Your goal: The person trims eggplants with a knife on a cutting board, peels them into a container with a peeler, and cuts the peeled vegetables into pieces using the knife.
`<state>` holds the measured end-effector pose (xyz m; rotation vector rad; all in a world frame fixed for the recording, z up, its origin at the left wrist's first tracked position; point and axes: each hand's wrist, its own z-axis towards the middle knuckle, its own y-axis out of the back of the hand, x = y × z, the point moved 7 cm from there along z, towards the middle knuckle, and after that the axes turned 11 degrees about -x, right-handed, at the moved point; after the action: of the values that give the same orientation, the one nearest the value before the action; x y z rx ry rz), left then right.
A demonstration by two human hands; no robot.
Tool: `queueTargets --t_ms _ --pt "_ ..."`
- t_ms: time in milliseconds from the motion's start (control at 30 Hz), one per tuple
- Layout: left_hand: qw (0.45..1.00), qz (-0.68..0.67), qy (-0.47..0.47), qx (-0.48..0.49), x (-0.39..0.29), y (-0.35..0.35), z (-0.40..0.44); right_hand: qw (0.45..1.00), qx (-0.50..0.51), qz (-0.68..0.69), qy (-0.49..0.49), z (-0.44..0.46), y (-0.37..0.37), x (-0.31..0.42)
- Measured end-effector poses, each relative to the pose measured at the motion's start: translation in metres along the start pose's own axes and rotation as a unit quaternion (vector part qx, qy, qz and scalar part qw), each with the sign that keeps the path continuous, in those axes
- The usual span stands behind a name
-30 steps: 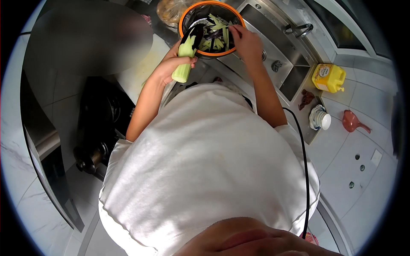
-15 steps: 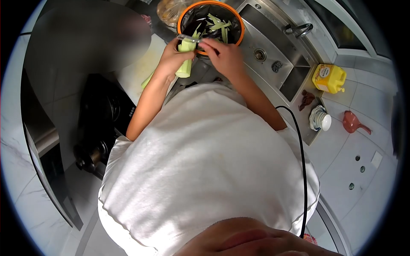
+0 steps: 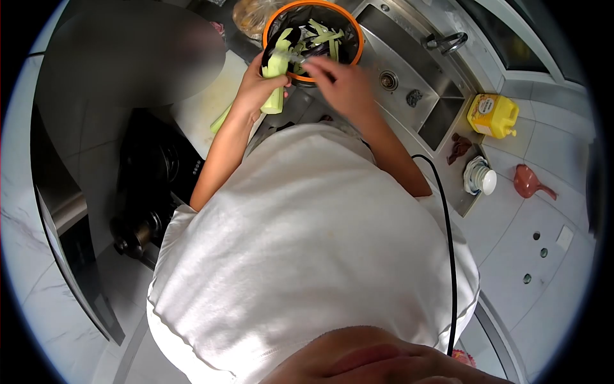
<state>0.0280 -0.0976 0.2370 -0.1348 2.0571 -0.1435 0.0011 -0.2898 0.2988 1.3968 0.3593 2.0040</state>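
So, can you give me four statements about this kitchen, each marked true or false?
1. The left hand holds a partly peeled, pale green and dark cylindrical vegetable. True.
2. The orange-rimmed, black-lined round bin is empty. False: the bin holds pale green strips.
3. The yellow plastic jug is beside the rectangular steel sink. True.
4. The red plastic ladle lies in the sink. False: the ladle is against the white tiled wall.
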Motion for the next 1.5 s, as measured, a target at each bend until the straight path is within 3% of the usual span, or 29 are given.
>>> queueTargets --t_ms 33,167,300,367,467,567,700,767,900,1100,1200,1333,1433,1500 --pt "1.000 0.002 0.000 0.002 0.002 0.001 0.004 0.998 0.028 0.008 0.050 -0.004 -0.006 0.013" --pt "0.999 0.022 -0.012 0.034 0.010 0.002 0.010 0.995 0.034 -0.007 0.098 -0.012 -0.020 0.010" --pt "0.999 0.019 -0.027 0.000 0.017 0.005 0.007 0.993 -0.037 -0.073 0.085 0.009 -0.016 -0.021" --pt "0.999 0.024 -0.036 0.013 0.020 0.003 0.005 0.990 -0.069 -0.117 0.025 0.028 -0.006 -0.051" --pt "0.998 0.029 -0.051 0.003 0.016 0.004 0.001 0.977 -0.017 -0.212 -0.004 0.029 -0.014 -0.095" --pt "0.997 0.053 -0.048 -0.022 0.013 0.009 0.003 0.980 -0.029 -0.187 -0.057 0.025 0.001 -0.080" --pt "0.997 0.048 -0.042 -0.042 0.013 0.011 0.006 0.988 -0.067 -0.130 -0.052 0.017 0.017 -0.047" --pt "0.997 0.041 -0.052 -0.045 0.015 0.012 0.010 0.999 -0.032 -0.014 0.014 0.008 0.008 -0.019" --pt "0.998 0.034 -0.054 -0.028 0.014 0.007 0.009 0.993 0.010 -0.031 0.115 -0.010 -0.012 0.011" --pt "0.988 0.091 -0.112 -0.054 0.018 0.011 0.007 0.984 -0.080 -0.160 0.015 0.024 -0.015 -0.062" --pt "0.975 0.119 -0.176 -0.069 0.010 0.012 0.005 0.969 -0.025 -0.245 -0.028 0.031 -0.008 -0.089" --pt "0.976 0.131 -0.155 -0.082 0.006 0.018 0.007 0.971 -0.058 -0.220 -0.078 0.025 0.017 -0.071" --pt "0.970 0.150 -0.168 -0.088 0.003 0.019 0.009 0.989 -0.072 -0.124 -0.028 0.018 0.018 -0.038" --pt "0.964 0.165 -0.192 -0.085 0.003 0.018 0.009 1.000 -0.026 -0.010 0.009 0.009 0.001 -0.008"
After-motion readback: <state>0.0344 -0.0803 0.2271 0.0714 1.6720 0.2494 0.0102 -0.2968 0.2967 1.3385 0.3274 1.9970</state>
